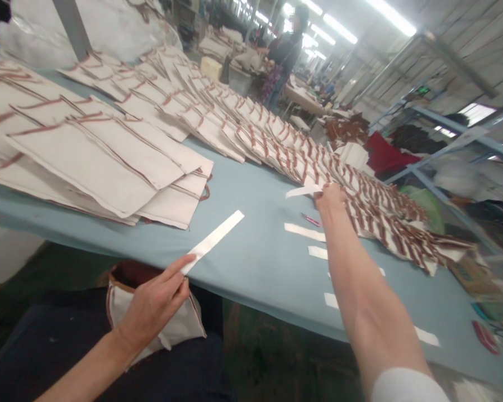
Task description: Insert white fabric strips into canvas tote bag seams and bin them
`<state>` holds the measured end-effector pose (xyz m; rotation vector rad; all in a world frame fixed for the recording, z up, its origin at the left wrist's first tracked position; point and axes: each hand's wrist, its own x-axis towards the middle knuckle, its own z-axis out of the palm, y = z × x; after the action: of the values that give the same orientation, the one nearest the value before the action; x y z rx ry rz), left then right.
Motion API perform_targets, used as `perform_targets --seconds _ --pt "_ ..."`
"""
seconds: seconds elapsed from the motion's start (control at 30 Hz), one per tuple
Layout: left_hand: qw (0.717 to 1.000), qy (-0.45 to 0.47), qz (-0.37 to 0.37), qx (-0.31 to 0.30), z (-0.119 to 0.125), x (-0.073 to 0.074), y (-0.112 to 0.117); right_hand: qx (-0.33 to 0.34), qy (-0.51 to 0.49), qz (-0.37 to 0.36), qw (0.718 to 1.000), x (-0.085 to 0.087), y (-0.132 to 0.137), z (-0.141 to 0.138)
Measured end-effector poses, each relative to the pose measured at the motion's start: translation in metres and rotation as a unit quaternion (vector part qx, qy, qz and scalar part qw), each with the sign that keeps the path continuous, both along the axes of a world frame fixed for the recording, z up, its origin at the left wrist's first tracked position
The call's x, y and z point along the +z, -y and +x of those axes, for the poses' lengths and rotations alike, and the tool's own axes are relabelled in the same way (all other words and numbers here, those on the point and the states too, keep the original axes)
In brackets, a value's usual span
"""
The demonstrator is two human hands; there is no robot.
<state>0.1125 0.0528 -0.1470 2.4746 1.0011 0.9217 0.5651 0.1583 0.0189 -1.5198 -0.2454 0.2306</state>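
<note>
White, flat and thin, the long narrow strip of material [216,237] was pinched near its lower end in your left hand [156,301], its far end lying over the blue-green cloth-covered bench [260,273]. Below that hand, a cream fabric pouch with brown edging [190,326] rested on your lap. Your right hand [333,196] was stretched across the bench, its fingertips seemingly closed on a second white strip [298,192], though blur softened their grip. Near your right forearm lay a slim pink pen-like tool [311,220] and several loose white strips [304,230], beside rows of overlapping brown-trimmed cream pieces [218,123]. You appeared to be at the strip-handling step; the next move seemed to call for a light fingertip grip, keeping each strip flat and uncreased.
</note>
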Motion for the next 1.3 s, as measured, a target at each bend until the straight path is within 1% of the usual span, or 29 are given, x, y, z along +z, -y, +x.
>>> perform_targets --seconds 0.07,0.13,0.2,0.33,0.43,0.53,0.6,0.7,0.87,0.93,1.0,1.1,1.2,1.23,1.3 --pt "1.0 0.007 -0.008 0.005 0.0 0.001 0.0 0.008 -0.004 -0.005 1.0 0.017 0.011 -0.004" --pt "1.0 0.014 -0.017 0.005 -0.001 0.003 -0.002 0.04 -0.012 0.001 0.999 0.024 0.025 -0.021" --pt "0.999 0.02 -0.028 -0.003 -0.005 0.005 -0.005 0.085 -0.012 0.011 0.996 0.023 0.043 -0.048" --pt "0.999 0.031 -0.036 -0.002 -0.018 0.012 -0.005 0.192 -0.014 0.029 0.981 0.009 0.087 -0.118" --pt "0.998 0.043 -0.033 0.018 -0.03 0.015 0.003 0.27 -0.016 0.037 0.962 0.003 0.119 -0.168" --pt "0.996 0.067 -0.031 0.045 -0.043 0.017 0.017 0.334 -0.016 0.035 0.942 0.003 0.141 -0.213" --pt "0.994 0.081 -0.035 0.061 -0.052 0.019 0.027 0.367 -0.014 0.034 0.929 0.006 0.151 -0.241" --pt "0.992 0.094 -0.053 0.07 -0.066 0.025 0.04 0.42 -0.03 0.053 0.906 0.012 0.158 -0.28" --pt "0.982 0.12 -0.123 0.08 -0.086 0.032 0.053 0.505 -0.094 0.081 0.854 0.026 0.163 -0.332" --pt "0.973 0.14 -0.157 0.092 -0.09 0.034 0.058 0.519 -0.107 0.097 0.843 0.033 0.165 -0.349" --pt "0.964 0.161 -0.191 0.092 -0.09 0.034 0.063 0.516 -0.124 0.124 0.839 0.037 0.166 -0.364" --pt "0.951 0.191 -0.231 0.076 -0.085 0.038 0.068 0.507 -0.179 0.145 0.831 0.037 0.167 -0.383" --pt "0.939 0.222 -0.249 0.079 -0.082 0.048 0.068 0.505 -0.244 0.12 0.819 0.023 0.166 -0.394" --pt "0.936 0.23 -0.252 0.085 -0.083 0.052 0.067 0.493 -0.263 0.111 0.822 0.016 0.165 -0.395" --pt "0.931 0.244 -0.256 0.095 -0.087 0.06 0.066 0.443 -0.302 0.099 0.838 0.001 0.165 -0.395"
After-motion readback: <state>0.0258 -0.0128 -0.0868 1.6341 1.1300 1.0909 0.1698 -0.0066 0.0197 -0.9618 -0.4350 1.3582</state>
